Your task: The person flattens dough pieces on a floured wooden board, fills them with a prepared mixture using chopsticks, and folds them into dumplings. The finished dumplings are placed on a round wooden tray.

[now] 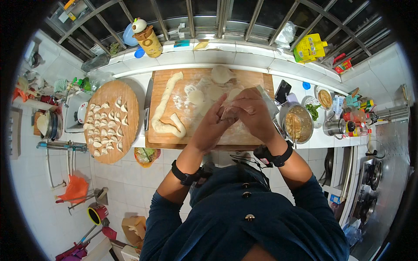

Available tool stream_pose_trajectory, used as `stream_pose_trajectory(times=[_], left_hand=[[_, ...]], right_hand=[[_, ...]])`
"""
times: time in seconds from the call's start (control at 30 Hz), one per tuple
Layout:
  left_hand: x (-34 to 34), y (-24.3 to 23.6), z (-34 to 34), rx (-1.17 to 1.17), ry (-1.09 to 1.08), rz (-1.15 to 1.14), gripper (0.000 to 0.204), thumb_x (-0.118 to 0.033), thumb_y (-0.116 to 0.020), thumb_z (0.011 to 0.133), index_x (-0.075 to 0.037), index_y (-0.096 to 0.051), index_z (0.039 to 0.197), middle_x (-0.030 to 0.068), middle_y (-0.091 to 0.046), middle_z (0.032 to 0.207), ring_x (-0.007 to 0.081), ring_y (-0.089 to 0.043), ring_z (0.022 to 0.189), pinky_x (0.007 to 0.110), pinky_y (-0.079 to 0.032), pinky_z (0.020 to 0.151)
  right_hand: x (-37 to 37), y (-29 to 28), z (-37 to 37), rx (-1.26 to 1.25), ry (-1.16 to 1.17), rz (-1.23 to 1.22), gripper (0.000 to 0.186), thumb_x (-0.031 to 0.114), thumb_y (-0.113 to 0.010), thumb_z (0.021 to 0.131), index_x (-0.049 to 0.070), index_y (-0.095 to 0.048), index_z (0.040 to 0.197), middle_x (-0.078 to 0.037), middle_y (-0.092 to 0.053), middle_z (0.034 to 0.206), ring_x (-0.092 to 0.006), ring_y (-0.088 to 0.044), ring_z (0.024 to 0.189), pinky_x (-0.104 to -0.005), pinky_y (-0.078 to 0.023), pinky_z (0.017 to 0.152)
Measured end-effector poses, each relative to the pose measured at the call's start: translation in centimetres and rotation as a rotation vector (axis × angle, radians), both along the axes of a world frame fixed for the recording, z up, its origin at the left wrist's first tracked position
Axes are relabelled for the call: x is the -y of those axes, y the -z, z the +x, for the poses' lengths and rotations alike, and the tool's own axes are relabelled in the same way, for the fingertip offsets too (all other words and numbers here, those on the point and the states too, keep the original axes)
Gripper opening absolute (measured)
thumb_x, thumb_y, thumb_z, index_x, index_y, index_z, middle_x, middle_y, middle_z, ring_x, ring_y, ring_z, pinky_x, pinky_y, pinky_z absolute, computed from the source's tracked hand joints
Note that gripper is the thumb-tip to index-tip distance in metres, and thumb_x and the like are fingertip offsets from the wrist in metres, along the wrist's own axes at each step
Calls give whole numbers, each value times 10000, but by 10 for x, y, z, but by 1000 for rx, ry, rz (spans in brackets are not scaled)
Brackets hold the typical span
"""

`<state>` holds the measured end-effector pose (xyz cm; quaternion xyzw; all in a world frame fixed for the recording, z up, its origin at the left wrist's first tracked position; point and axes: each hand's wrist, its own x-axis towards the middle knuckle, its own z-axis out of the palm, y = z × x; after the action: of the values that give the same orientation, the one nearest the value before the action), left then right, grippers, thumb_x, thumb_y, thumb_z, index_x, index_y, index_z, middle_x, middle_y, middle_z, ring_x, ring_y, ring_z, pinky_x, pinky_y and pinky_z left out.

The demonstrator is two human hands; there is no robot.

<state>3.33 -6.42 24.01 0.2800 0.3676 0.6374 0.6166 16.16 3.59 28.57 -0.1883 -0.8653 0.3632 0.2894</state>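
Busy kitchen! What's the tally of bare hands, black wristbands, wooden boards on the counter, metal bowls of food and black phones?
Bare hands: 2
Black wristbands: 2
Wooden boards on the counter, one rectangular and one round: 2
Metal bowl of food: 1
Black phone: 1
Total: 8

From afar I make out a dark blue top (226,213) with round, shiny buttons (247,194), black straps (185,177) bearing dark modules (203,174) behind the left hand (212,122) and the right hand (250,106), and bunched sleeves (164,217) farther back.
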Motion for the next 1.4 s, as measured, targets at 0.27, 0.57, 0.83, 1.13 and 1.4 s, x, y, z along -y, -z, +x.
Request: stream_pose_trajectory(times=[0.27,0.57,0.83,1.13,1.4], left_hand=[[16,0,-29,-149,35,62,589,-54,-554,893,-41,-269,1409,89,-499,1247,154,-491,1140,292,-413,952],[42,1,-56,-282,-17,43,642,-3,-558,854,-18,-240,1411,84,-553,1149,136,-528,1040,269,-437,876],[57,9,-79,-360,-121,-4,574,4,-574,826,-14,-357,1357,67,-550,1123,118,-518,1009,237,-439,836],[113,91,-264,-240,-819,-277,181,-6,-538,850,-33,-606,1015,8,-593,815,87,-544,688,204,-441,617],[108,162,-442,-724,-1068,-525,134,-75,-587,840,16,-620,933,13,-587,698,95,-511,557,258,-422,487]], right_hand=[[11,2,-28,41,-97,236,115,229,-682,751,131,-698,811,-15,-623,991,-253,-464,1105,-375,-349,929],[39,-8,-62,81,-69,336,61,192,-680,724,144,-670,762,26,-619,946,-269,-463,1147,-405,-322,953],[54,-5,-91,164,-145,383,166,234,-706,711,153,-676,853,-20,-550,1171,-285,-413,1207,-425,-289,1009],[48,44,-45,370,28,53,403,136,-724,717,81,-630,1105,-119,-481,1282,-330,-395,1199,-411,-326,1010],[65,111,-4,507,109,-132,316,126,-712,727,77,-658,1035,-146,-517,1226,-336,-431,1166,-419,-353,994]])
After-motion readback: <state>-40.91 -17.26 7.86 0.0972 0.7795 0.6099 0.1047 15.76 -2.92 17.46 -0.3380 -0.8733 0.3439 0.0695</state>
